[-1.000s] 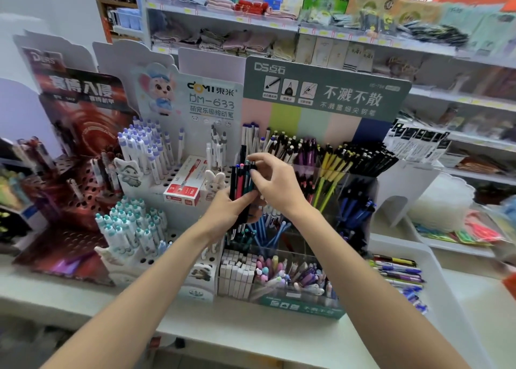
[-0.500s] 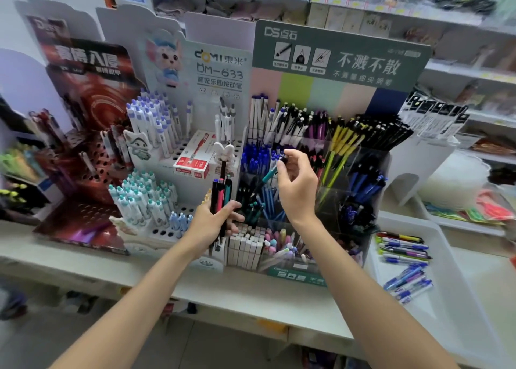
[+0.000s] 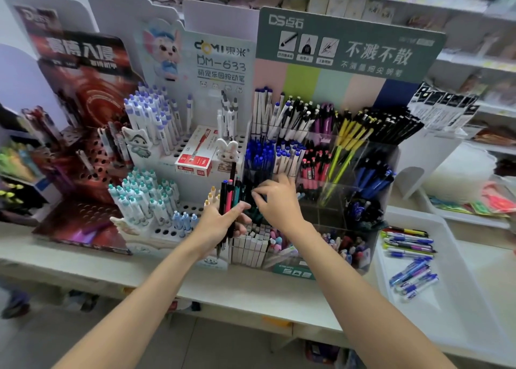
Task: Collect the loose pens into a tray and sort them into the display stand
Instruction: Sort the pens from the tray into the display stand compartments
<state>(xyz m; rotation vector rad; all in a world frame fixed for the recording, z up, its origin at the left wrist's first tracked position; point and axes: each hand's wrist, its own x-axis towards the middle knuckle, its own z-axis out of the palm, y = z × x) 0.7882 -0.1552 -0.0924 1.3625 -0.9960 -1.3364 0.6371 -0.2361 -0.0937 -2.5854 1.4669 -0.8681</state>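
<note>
Clutching upright pens [image 3: 229, 198], left hand [image 3: 220, 225] grip clamped — right hand [image 3: 277, 205] curled alongside, grip unclear.

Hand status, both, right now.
Left hand: holds a bunch of pens upright.
Right hand: pinches a dark teal pen at the display stand.

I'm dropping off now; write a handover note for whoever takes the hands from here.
Left hand: grips an upright bundle of pens, black, red and teal.
Right hand: fingertips pinched beside the bundle; a held pen cannot be confirmed.
Tray: loose pens lie in it, to the right of the display stand.
Done: pens gathered. Left: sort bundle and tray pens into the stand.
</note>
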